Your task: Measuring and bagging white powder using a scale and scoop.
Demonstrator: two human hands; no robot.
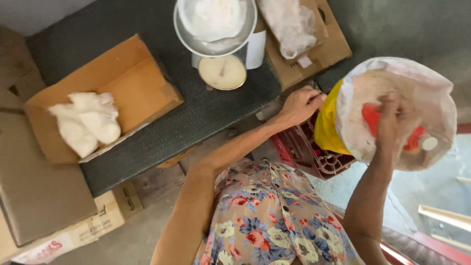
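Note:
My right hand (392, 122) reaches down into a large open sack (431, 88) with a clear plastic liner and pale powder inside. It is closed on a red scoop (371, 118). The sack's outer skin is yellow (326, 130). My left hand (299, 105) grips the sack's near rim at its left side. The sack stands on a dark red plastic crate (304, 149).
A dial scale (222, 71) with a metal pan (196, 44) holding a white bag (213, 17) stands on a dark mat (196, 118). An open cardboard box (142, 78) holds white filled bags (88, 122). Another box (324, 49) with a plastic bag lies beyond. Flat cartons lie at left.

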